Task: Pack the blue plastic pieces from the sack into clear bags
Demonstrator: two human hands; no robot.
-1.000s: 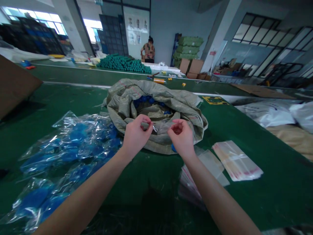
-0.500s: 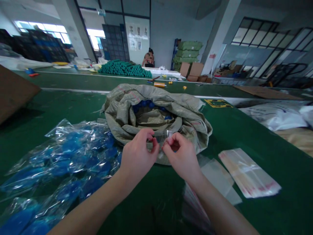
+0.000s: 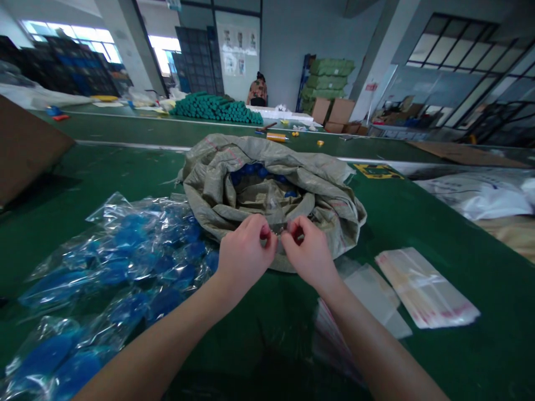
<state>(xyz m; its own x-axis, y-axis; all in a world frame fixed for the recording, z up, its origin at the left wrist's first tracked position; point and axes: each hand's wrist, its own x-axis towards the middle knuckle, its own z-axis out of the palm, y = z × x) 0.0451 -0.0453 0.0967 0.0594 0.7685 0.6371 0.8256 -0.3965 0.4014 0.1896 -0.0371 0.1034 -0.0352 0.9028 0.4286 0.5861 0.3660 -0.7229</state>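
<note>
Between my two hands is a clear plastic bag (image 3: 273, 203), its edge pinched from both sides. My left hand (image 3: 246, 250) grips it with thumb and fingertips, and my right hand (image 3: 309, 250) does the same close beside. The bag stands up in front of a large woven sack (image 3: 209, 209), whose rolled-down mouth shows blue round pieces (image 3: 254, 170) inside. To the left lies a pile of blue pieces in clear bags (image 3: 134, 239). Loose flat clear bags (image 3: 371, 295) are partly hidden under my right forearm.
A bundled stack of clear bags (image 3: 426, 287) lies on the green table (image 3: 451, 234) at the right. A cardboard piece (image 3: 29, 150) stands at the left. Farther back are green rods (image 3: 215, 108), an orange roll (image 3: 276, 137) and a person (image 3: 257, 90).
My left hand has closed on the bag's edge beside my right hand. The bag now stands up above my fingers. The whole view has shifted slightly.
</note>
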